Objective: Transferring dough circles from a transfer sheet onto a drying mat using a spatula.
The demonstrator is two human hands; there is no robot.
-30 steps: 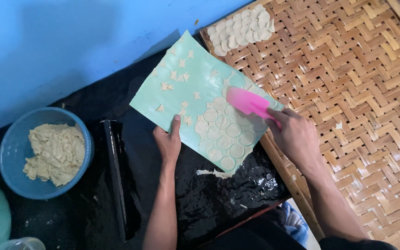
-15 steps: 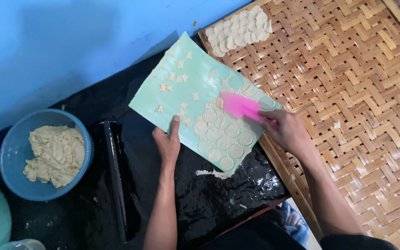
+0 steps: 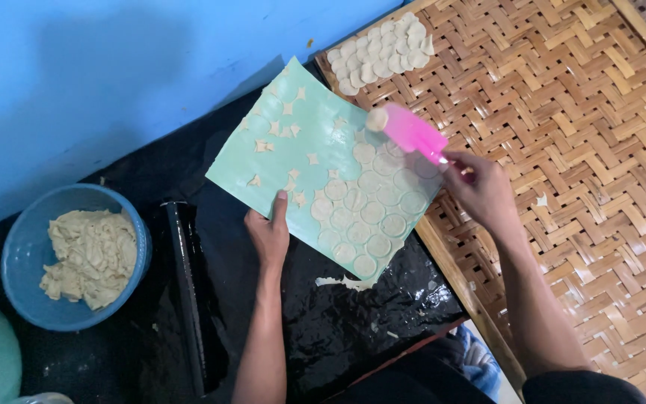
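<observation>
One pale dough disc (image 3: 377, 119) rides the pink scraper (image 3: 413, 132) (thin, round)

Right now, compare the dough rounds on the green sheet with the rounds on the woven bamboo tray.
The rounds on the green sheet lie flat in touching rows; the rounds on the woven bamboo tray overlap in a tight cluster. The sheet's rounds sit between the left hand and the pink scraper held by the right hand; the tray's rounds lie beyond both hands. Both are small pale discs.
</observation>
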